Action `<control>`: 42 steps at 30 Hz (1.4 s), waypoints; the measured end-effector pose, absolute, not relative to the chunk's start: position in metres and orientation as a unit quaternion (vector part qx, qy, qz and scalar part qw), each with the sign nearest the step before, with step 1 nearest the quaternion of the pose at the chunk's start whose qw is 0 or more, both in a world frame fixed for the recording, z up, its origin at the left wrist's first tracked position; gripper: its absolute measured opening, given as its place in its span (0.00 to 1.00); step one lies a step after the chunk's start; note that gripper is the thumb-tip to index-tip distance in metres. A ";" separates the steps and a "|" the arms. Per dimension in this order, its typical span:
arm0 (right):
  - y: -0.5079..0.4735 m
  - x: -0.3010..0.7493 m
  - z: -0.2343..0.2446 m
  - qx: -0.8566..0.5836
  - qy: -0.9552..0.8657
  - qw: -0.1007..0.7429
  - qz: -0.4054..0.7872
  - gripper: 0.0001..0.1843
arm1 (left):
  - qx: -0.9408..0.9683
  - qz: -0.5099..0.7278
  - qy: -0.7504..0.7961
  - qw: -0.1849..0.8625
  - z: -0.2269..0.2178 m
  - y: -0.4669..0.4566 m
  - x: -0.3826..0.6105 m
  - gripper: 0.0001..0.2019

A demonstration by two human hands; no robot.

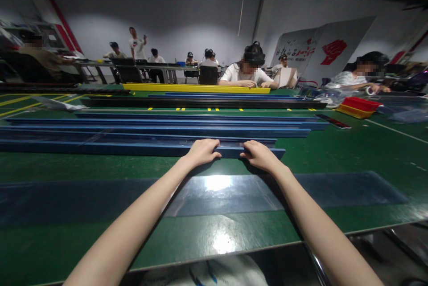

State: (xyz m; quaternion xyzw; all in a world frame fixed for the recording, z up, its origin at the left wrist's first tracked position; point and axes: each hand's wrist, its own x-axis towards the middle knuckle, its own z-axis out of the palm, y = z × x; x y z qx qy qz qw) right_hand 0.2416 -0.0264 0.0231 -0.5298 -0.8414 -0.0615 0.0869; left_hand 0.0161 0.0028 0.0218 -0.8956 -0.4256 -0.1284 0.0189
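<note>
A long blue channel strip lies across the green table in front of me. My left hand grips its near wall, with the thumb on the front face and the fingers curled over the top. A short way to the right, my right hand holds the same strip in the same way, close to its right end. Between my arms and the strip, a clear plastic sheet lies flat and reflects the ceiling light.
Several more blue strips lie behind, then a black strip and a yellow strip. A red tray and a phone-like dark slab are at the right. A person works across the table.
</note>
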 end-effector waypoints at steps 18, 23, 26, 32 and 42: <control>-0.033 0.232 0.026 -0.522 -0.845 0.057 -0.104 0.10 | -0.898 -0.125 -0.421 0.039 0.022 0.003 0.017 0.10; -0.032 0.225 0.023 -0.513 -0.848 0.061 -0.119 0.11 | -0.897 -0.128 -0.421 0.038 0.021 0.003 0.017 0.10; -0.030 0.224 0.022 -0.509 -0.848 0.072 -0.128 0.09 | -0.897 -0.134 -0.419 0.037 0.021 0.003 0.017 0.11; -0.029 0.223 0.023 -0.514 -0.845 0.087 -0.124 0.07 | -0.891 -0.141 -0.430 0.024 0.022 0.003 0.016 0.12; -0.030 0.223 0.023 -0.517 -0.842 0.090 -0.125 0.07 | -0.886 -0.143 -0.440 0.021 0.021 0.004 0.017 0.12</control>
